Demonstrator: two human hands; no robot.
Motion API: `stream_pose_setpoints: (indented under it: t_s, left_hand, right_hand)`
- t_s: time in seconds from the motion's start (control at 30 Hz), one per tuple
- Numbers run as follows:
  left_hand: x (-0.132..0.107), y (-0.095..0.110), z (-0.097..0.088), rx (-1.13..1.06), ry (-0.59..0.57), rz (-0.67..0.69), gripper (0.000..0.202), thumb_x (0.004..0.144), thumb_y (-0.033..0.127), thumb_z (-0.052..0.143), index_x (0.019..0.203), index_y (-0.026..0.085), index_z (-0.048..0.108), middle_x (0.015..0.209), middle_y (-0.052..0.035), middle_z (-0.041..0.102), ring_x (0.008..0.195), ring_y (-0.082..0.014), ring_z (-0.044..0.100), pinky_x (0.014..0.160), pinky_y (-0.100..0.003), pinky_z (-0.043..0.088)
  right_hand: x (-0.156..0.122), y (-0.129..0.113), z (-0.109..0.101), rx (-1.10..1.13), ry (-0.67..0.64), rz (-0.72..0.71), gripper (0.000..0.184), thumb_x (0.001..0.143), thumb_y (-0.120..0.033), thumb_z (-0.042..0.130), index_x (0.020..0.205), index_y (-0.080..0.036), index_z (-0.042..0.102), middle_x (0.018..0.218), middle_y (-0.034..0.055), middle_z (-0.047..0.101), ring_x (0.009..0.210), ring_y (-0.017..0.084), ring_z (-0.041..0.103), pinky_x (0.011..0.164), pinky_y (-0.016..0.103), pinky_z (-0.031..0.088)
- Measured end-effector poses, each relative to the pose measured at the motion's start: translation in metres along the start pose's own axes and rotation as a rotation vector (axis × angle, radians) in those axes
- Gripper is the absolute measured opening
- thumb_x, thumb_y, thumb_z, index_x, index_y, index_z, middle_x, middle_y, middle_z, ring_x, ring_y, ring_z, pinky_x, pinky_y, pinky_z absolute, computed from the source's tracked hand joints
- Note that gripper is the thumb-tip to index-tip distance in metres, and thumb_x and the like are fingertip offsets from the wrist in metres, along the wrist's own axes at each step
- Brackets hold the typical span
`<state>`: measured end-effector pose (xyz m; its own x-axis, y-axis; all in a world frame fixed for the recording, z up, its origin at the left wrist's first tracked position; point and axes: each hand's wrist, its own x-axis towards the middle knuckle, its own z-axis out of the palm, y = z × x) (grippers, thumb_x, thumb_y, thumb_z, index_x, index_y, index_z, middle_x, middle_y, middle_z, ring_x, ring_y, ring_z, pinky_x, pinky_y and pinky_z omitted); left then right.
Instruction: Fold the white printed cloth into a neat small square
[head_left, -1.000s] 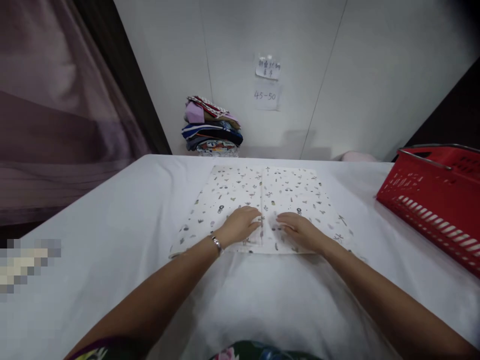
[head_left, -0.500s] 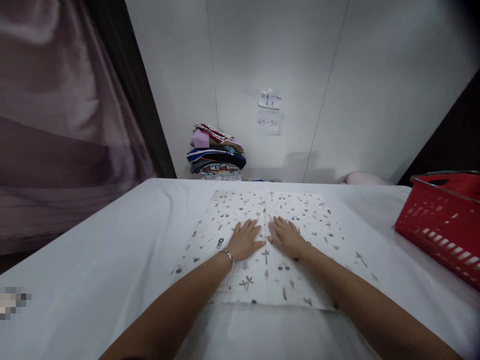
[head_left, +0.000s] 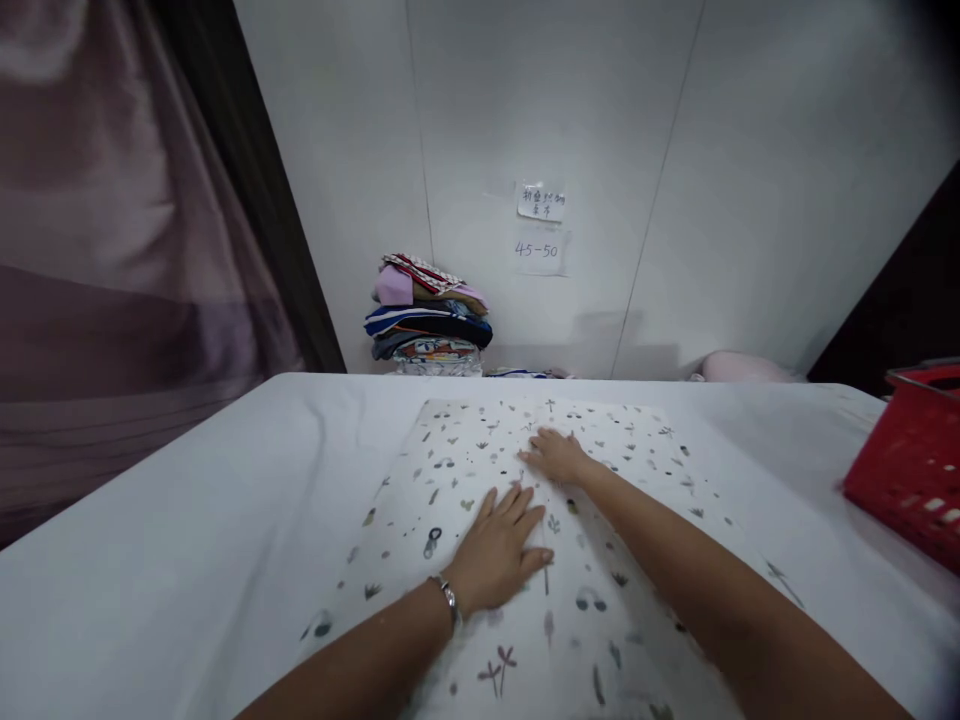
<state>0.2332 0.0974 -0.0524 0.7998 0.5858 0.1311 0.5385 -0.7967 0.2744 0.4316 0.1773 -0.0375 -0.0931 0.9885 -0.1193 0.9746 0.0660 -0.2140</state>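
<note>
A white cloth with small printed plants and rainbows (head_left: 450,480) is spread on a white-covered table. My left hand (head_left: 499,550) rests flat on it near the middle, fingers spread, a bracelet at the wrist. Farther from me and to the right, my right hand (head_left: 555,455) also lies palm down on the cloth, its fingers apart. A crease or seam line runs down the cloth between the two hands. The cloth's near edge is out of view or hidden by my arms.
At the table's far side, a stack of folded fabrics (head_left: 431,315) stands by the wall. A red basket (head_left: 907,470) is at the right. Two paper notes (head_left: 540,225) hang on the wall. A pinkish curtain (head_left: 135,330) hangs at left.
My right hand has slid away from me along the cloth, while my left hand now lies nearer to me. The view has shifted, and the cloth and table appear closer.
</note>
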Motion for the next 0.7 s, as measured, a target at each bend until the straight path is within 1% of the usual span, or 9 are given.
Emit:
stream_pose_setpoints:
  t_s: [0.1, 0.2, 0.3, 0.37, 0.47, 0.57, 0.63, 0.7]
  left_hand:
    - [0.000, -0.001, 0.000, -0.012, 0.012, 0.001, 0.057, 0.090, 0.057, 0.027, 0.137, 0.026, 0.035, 0.150, -0.0054, 0.024, 0.139, -0.0251, 0.013, 0.112, -0.051, 0.014]
    - [0.000, 0.000, -0.002, -0.026, 0.014, 0.007, 0.053, 0.092, 0.053, 0.028, 0.138, 0.027, 0.033, 0.150, -0.0041, 0.025, 0.139, -0.0238, 0.016, 0.113, -0.050, 0.013]
    - [0.001, 0.001, -0.004, -0.049, -0.023, 0.022, 0.050, 0.092, 0.051, 0.029, 0.137, 0.029, 0.036, 0.147, -0.0035, 0.032, 0.137, -0.0239, 0.022, 0.112, -0.052, 0.014]
    - [0.001, 0.001, -0.004, -0.060, -0.029, 0.020, 0.050, 0.091, 0.052, 0.031, 0.136, 0.030, 0.038, 0.146, -0.0038, 0.033, 0.137, -0.0248, 0.022, 0.112, -0.052, 0.014]
    - [0.001, 0.001, -0.005, -0.068, -0.022, 0.011, 0.050, 0.091, 0.051, 0.033, 0.136, 0.030, 0.037, 0.146, -0.0036, 0.033, 0.137, -0.0249, 0.023, 0.112, -0.052, 0.014]
    - [0.001, -0.001, -0.005, -0.071, -0.026, 0.006, 0.050, 0.091, 0.052, 0.034, 0.136, 0.031, 0.038, 0.146, -0.0023, 0.034, 0.137, -0.0244, 0.023, 0.112, -0.052, 0.015]
    - [0.001, -0.002, -0.004, -0.075, -0.030, 0.004, 0.050, 0.091, 0.054, 0.032, 0.136, 0.032, 0.038, 0.146, -0.0014, 0.034, 0.137, -0.0244, 0.022, 0.112, -0.052, 0.015]
    - [0.001, -0.002, -0.004, -0.084, -0.035, 0.005, 0.051, 0.090, 0.055, 0.031, 0.136, 0.033, 0.038, 0.146, -0.0006, 0.032, 0.137, -0.0246, 0.022, 0.112, -0.052, 0.014]
  right_hand:
    - [0.021, 0.007, -0.001, -0.015, 0.028, 0.057, 0.064, 0.088, -0.061, 0.025, 0.139, -0.023, 0.033, 0.150, 0.0093, 0.020, 0.138, 0.028, 0.012, 0.106, 0.050, 0.012]
    - [0.037, 0.012, 0.002, -0.028, 0.029, 0.105, 0.064, 0.088, -0.061, 0.023, 0.141, -0.026, 0.029, 0.152, 0.0065, 0.016, 0.138, 0.027, 0.010, 0.106, 0.051, 0.011]
    - [0.052, 0.014, 0.005, -0.030, 0.055, 0.123, 0.063, 0.090, -0.060, 0.016, 0.142, -0.026, 0.025, 0.152, 0.0070, 0.012, 0.139, 0.027, 0.005, 0.106, 0.053, 0.008]
    - [0.062, 0.016, 0.005, -0.026, 0.049, 0.122, 0.064, 0.089, -0.061, 0.016, 0.142, -0.025, 0.023, 0.152, 0.0078, 0.010, 0.138, 0.028, 0.004, 0.105, 0.054, 0.007]
    - [0.075, 0.018, -0.001, -0.009, 0.010, 0.103, 0.066, 0.088, -0.063, 0.017, 0.142, -0.026, 0.024, 0.153, 0.0073, 0.011, 0.138, 0.028, 0.006, 0.105, 0.054, 0.009]
    - [0.078, 0.024, -0.009, 0.015, -0.002, 0.079, 0.065, 0.089, -0.063, 0.015, 0.142, -0.028, 0.025, 0.153, 0.0051, 0.013, 0.139, 0.027, 0.008, 0.106, 0.051, 0.011]
    - [0.070, 0.034, -0.012, 0.018, 0.022, 0.077, 0.064, 0.089, -0.062, 0.014, 0.143, -0.028, 0.022, 0.153, 0.0036, 0.011, 0.139, 0.024, 0.004, 0.108, 0.048, 0.010]
    - [0.055, 0.052, -0.013, 0.008, 0.058, 0.107, 0.066, 0.089, -0.061, 0.015, 0.144, -0.025, 0.019, 0.153, 0.0043, 0.009, 0.139, 0.024, 0.001, 0.109, 0.047, 0.006]
